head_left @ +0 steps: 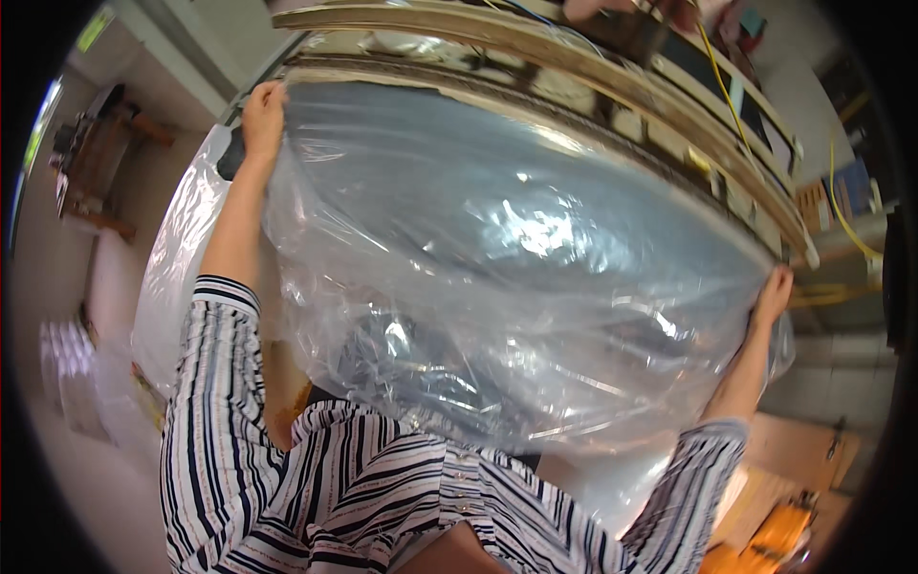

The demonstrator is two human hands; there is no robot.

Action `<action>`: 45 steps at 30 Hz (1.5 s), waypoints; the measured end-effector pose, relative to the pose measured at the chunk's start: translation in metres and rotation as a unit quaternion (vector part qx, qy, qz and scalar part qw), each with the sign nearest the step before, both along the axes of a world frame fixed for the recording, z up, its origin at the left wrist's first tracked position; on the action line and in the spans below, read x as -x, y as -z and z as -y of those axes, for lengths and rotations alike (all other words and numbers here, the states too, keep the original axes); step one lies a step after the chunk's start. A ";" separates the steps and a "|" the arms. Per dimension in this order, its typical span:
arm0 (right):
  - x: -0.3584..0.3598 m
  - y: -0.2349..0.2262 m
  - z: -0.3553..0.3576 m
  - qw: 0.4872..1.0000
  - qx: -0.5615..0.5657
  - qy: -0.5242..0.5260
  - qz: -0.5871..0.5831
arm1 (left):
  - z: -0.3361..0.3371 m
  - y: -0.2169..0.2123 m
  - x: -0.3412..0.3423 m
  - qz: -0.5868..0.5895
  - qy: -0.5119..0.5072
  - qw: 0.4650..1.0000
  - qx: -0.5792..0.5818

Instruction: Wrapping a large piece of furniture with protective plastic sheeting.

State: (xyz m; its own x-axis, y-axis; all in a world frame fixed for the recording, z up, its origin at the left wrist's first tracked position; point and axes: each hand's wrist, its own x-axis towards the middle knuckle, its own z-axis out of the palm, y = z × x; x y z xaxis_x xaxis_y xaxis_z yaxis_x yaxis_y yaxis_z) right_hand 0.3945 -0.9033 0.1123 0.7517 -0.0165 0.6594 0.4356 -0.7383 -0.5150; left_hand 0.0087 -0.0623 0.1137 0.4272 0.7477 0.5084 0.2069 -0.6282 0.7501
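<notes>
A wide sheet of clear plastic film (pixel 459 277) stretches between my two hands, over a dark, flat surface. My left hand (pixel 263 120) is closed on the film's far left corner. Far to the right, my right hand (pixel 775 290) grips the opposite corner with its fingers pressed together. Both arms are spread wide. The film is fairly taut along its far edge, while its nearer part hangs in loose, shiny folds close to my body. More film hangs down on the left, beyond my left forearm.
A long wooden beam (pixel 535 43) runs along the far edge, with a second worktop behind it. A yellow cable (pixel 727 86) hangs at the far right. A brown wooden bench (pixel 100 163) stands at left. Orange objects (pixel 779 531) lie at the lower right.
</notes>
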 end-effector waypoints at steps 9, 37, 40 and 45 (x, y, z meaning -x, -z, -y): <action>-0.010 0.009 0.022 0.992 -0.079 -0.043 -0.087 | -0.010 0.009 -0.059 0.054 0.047 0.995 0.069; -0.018 -0.015 0.050 0.992 -0.077 0.034 -0.097 | -0.012 -0.006 -0.038 0.142 -0.090 0.978 0.120; -0.024 -0.014 0.057 0.995 -0.086 0.005 -0.050 | -0.035 -0.007 -0.035 -0.120 -0.062 0.990 -0.029; 0.046 -0.056 0.030 0.733 -0.645 -0.096 -0.192 | -0.006 -0.002 -0.032 -0.081 0.089 0.988 0.095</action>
State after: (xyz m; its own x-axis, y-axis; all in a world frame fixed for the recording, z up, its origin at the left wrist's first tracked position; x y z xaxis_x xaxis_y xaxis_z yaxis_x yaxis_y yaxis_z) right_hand 0.3486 -0.9335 0.1687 0.9481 -0.3096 -0.0722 0.1079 0.5271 -0.8430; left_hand 0.0406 -0.0565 0.1160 0.6245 0.7287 0.2811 0.2328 -0.5172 0.8236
